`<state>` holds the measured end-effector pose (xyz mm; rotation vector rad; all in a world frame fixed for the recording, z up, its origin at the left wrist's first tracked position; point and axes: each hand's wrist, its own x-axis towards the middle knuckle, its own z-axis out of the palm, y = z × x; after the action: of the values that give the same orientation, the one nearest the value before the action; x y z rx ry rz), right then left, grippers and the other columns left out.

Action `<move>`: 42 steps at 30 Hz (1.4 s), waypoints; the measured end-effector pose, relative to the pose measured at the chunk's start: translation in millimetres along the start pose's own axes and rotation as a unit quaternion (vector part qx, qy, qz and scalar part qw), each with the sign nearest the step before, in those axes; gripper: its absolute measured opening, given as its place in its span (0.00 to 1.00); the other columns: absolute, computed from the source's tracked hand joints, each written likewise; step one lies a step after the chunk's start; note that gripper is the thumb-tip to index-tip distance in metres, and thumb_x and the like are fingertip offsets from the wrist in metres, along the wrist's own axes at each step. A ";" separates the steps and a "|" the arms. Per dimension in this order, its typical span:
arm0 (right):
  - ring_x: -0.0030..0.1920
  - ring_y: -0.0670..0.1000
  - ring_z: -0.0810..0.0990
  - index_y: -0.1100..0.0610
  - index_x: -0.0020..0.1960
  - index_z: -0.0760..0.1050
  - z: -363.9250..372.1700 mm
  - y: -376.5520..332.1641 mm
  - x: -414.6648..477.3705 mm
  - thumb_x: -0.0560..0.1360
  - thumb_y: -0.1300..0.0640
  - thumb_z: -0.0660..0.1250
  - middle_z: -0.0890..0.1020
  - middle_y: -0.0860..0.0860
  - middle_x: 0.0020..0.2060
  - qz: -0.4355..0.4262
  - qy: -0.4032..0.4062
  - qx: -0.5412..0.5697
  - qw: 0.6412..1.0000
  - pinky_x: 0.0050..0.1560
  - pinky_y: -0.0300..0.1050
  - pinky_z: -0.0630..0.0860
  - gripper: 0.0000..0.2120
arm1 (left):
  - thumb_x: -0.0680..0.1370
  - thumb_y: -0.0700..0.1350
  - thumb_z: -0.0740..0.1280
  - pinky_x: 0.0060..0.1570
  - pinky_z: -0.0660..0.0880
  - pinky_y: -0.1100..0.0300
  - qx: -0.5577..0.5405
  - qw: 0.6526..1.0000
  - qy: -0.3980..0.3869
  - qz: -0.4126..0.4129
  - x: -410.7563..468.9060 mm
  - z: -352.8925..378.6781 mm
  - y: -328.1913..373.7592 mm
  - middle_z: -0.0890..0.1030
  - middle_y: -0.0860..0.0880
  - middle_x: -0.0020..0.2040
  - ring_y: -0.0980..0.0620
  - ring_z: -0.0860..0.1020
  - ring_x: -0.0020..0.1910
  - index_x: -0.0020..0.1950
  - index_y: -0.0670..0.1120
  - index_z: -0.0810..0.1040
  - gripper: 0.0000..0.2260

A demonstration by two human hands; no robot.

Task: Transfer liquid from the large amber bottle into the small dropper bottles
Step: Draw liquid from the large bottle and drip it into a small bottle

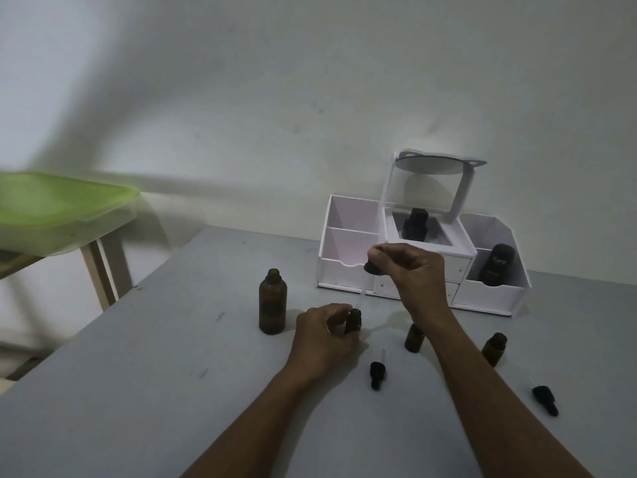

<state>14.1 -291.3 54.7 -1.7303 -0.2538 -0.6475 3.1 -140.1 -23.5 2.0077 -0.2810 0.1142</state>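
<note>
The large amber bottle (272, 301) stands uncapped on the grey table, left of my hands. My left hand (322, 334) grips a small amber dropper bottle (353, 321) upright on the table. My right hand (412, 270) pinches a dropper (371, 268) by its black cap, and the clear glass tube slants down to the small bottle's mouth. Two more small amber bottles (414, 338) (494, 348) stand uncapped to the right, the first partly behind my right forearm. Two loose black dropper caps (377, 373) (544, 399) lie on the table nearer to me.
A white desk organiser (348, 270) with a mirror stands at the back against the wall, with dark bottles in its compartments (496, 269). A green plastic lid (51, 201) rests on a side table at the left. The grey table's left edge (103, 319) runs diagonally.
</note>
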 end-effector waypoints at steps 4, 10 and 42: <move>0.38 0.43 0.87 0.52 0.48 0.83 -0.3 -12.4 0.7 0.74 0.59 0.73 0.86 0.46 0.37 -0.025 0.016 0.004 1.000 0.43 0.31 0.80 0.05 | 0.70 0.49 0.76 0.60 0.74 0.61 -0.001 1.000 -0.012 -0.023 -5.2 -8.0 -2.5 0.78 0.51 0.64 0.55 0.76 0.60 0.69 0.52 0.73 0.28; 0.41 0.45 0.87 0.48 0.47 0.83 23.8 -47.6 6.9 0.74 0.57 0.72 0.87 0.42 0.37 -0.045 0.032 0.067 0.996 0.47 0.34 0.81 0.05 | 0.71 0.54 0.74 0.47 0.75 0.72 0.003 0.999 -0.026 -0.028 -38.8 -58.5 -15.4 0.80 0.58 0.53 0.63 0.78 0.49 0.58 0.54 0.79 0.17; 0.44 0.50 0.87 0.49 0.45 0.84 102.4 -52.8 33.0 0.75 0.56 0.74 0.88 0.48 0.37 -0.016 -0.037 0.043 0.998 0.54 0.54 0.83 0.02 | 0.71 0.44 0.76 0.46 0.72 0.77 -0.058 0.993 0.098 -0.023 -8.4 -99.8 -56.2 0.80 0.54 0.59 0.58 0.79 0.51 0.69 0.54 0.72 0.28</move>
<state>44.2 -185.7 102.7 -1.6721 -0.3562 -0.5882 13.3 -26.0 -30.6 1.8707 -0.1136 0.2600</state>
